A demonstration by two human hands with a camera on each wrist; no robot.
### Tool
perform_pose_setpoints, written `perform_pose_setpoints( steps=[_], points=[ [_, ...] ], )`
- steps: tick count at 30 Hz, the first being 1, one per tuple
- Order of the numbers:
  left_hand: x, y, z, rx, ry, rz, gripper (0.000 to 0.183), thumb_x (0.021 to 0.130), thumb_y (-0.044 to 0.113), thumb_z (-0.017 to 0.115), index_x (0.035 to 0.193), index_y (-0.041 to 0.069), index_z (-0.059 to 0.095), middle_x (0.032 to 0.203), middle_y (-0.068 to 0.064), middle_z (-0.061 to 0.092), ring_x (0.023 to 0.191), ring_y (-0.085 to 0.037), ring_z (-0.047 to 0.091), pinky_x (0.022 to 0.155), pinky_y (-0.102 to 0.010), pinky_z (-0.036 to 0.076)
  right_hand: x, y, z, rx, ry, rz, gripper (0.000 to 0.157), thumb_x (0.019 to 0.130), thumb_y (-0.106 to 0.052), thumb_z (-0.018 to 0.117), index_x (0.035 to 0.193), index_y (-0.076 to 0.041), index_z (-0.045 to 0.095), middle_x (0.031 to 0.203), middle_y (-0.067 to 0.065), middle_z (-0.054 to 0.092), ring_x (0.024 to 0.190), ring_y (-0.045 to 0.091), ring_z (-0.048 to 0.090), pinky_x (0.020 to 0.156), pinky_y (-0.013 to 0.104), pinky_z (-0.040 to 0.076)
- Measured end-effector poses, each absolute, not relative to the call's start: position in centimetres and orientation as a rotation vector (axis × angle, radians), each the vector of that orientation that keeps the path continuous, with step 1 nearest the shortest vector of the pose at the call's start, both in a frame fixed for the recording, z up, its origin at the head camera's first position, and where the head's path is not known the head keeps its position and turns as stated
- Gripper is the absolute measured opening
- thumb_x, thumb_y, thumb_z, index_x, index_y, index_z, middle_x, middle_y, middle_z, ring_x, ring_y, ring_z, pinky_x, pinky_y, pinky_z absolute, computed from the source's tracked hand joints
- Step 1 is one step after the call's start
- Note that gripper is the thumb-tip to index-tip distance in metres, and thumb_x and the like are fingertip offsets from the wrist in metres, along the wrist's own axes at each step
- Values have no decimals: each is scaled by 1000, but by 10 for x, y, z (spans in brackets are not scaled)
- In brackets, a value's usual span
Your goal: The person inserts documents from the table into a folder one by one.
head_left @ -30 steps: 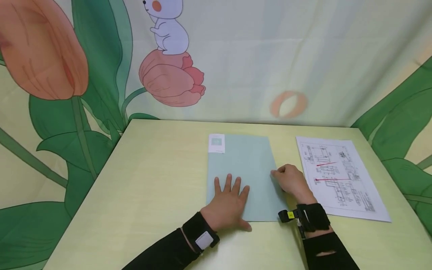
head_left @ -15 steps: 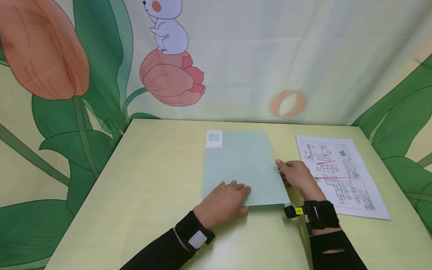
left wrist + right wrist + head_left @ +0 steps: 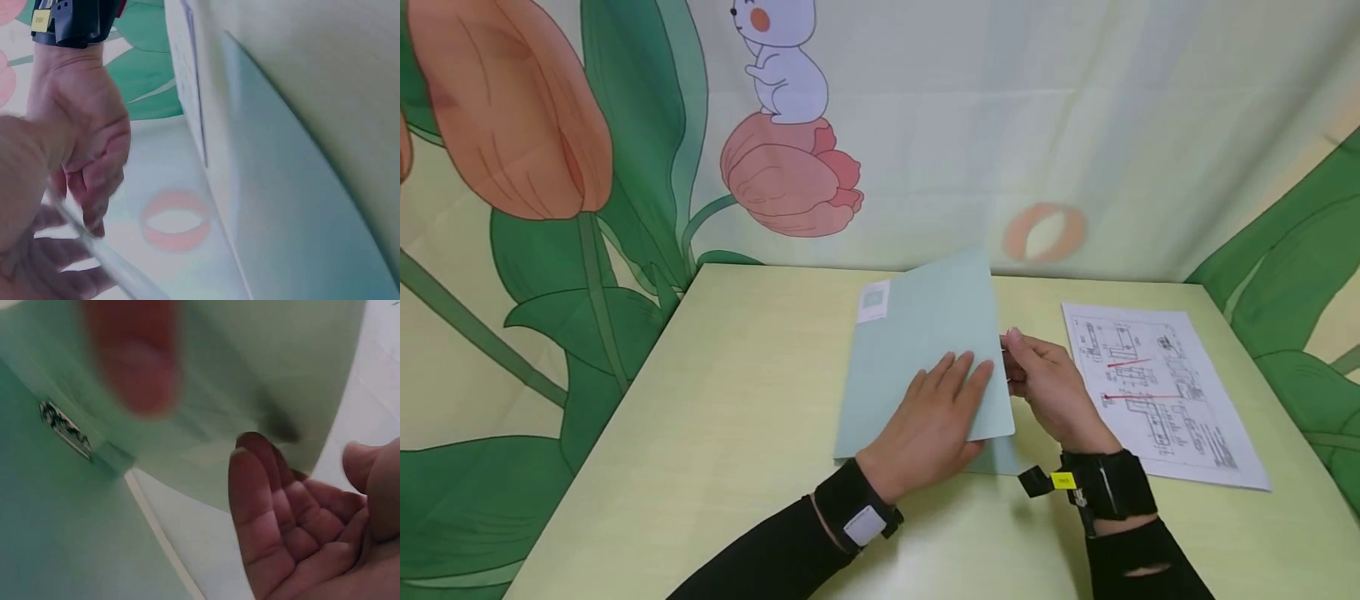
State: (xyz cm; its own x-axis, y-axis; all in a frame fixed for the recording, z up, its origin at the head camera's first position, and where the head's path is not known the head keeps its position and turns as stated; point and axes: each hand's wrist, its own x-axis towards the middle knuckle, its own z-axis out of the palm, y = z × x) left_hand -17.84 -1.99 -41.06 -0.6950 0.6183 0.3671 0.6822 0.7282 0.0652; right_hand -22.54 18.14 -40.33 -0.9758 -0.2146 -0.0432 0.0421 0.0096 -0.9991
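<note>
A pale blue-green folder [image 3: 925, 317] with a white label [image 3: 873, 301] in its upper left corner lies on the table, its front cover raised along the right side. My left hand [image 3: 928, 417] spans the lower part of that cover, fingers over the outside and thumb under the bottom edge. In the left wrist view the cover's edge passes between thumb and fingers of my left hand [image 3: 37, 237]. Beside the raised edge is my right hand [image 3: 1048, 383], fingertips partly behind the cover. The right wrist view shows my right hand [image 3: 300, 531] with loosely bent fingers, holding nothing.
Right of the folder lies a white sheet of technical drawings [image 3: 1165, 400] with red lines. The light yellow table [image 3: 760, 375] ends at a printed curtain [image 3: 925, 167]. Inside the folder is a small dark-and-light patterned piece [image 3: 65, 429].
The cover has swung up from the right and leans leftward. My left hand moved from flat on the folder to holding the cover; my right hand let go of its edge.
</note>
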Motion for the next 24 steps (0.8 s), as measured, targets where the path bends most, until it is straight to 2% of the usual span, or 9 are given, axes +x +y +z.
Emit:
perform_pose_setpoints(
  steps=[4,7,11,13,15,17,20,21,24],
  points=[
    [-180,-23,-397,-946,-2559,-547,68,89,10,60,149,2,29,146,-16,45,135,-27,40,108,-39,39,-228,172,-413,-212,2077,-2098,64,100,-49,41,135,4,48,115,11,67,103,21,64,82,30,56],
    [-179,-30,-387,-881,-2486,-804,62,90,-1,50,149,4,31,146,-13,46,134,-20,40,109,-34,38,-232,169,-428,-172,2251,-1872,60,100,-46,47,139,0,46,127,17,60,109,26,61,87,36,55],
    [-179,-40,-374,-706,-2367,-1127,57,94,-2,41,148,14,36,146,-6,47,130,-14,44,104,-36,43,-234,165,-445,-192,2386,-1523,63,98,-41,54,146,-3,37,145,20,45,111,32,59,93,47,51],
    [-178,-49,-367,-572,-2298,-1271,54,97,3,40,148,22,38,145,-2,48,117,-13,53,97,-38,48,-234,163,-449,-210,2402,-1429,68,96,-41,57,148,-4,33,147,20,41,108,33,60,93,49,50],
    [-177,-60,-362,-430,-2201,-1389,51,100,7,40,146,28,40,143,0,50,109,-17,55,91,-42,50,-235,161,-452,-225,2423,-1357,73,94,-41,60,149,-4,31,141,20,46,104,30,59,91,47,48],
    [-176,-74,-358,-310,-2067,-1480,50,100,6,41,143,29,43,139,-2,53,100,-22,55,84,-45,49,-237,159,-454,-253,2449,-1288,77,91,-42,63,148,-3,30,129,19,52,102,28,55,88,44,47],
    [-174,-96,-355,-188,-1845,-1539,47,96,-2,43,137,20,50,127,-9,57,102,-29,57,79,-46,51,-238,159,-455,-280,2490,-1195,81,88,-42,68,148,-2,31,115,17,53,102,29,49,84,41,44],
    [-173,-103,-353,-154,-1782,-1541,45,94,-5,44,133,15,51,123,-11,57,98,-30,57,75,-44,51,-238,158,-456,-285,2498,-1173,82,87,-41,69,148,-2,31,115,17,52,102,29,48,84,41,44],
    [-172,-125,-348,-41,-1687,-1453,36,88,-10,47,123,-1,51,116,-17,52,99,-29,55,76,-40,49,-237,158,-456,-291,2529,-1114,83,85,-40,72,148,-3,32,118,17,49,103,29,48,82,40,45]
  ],
)
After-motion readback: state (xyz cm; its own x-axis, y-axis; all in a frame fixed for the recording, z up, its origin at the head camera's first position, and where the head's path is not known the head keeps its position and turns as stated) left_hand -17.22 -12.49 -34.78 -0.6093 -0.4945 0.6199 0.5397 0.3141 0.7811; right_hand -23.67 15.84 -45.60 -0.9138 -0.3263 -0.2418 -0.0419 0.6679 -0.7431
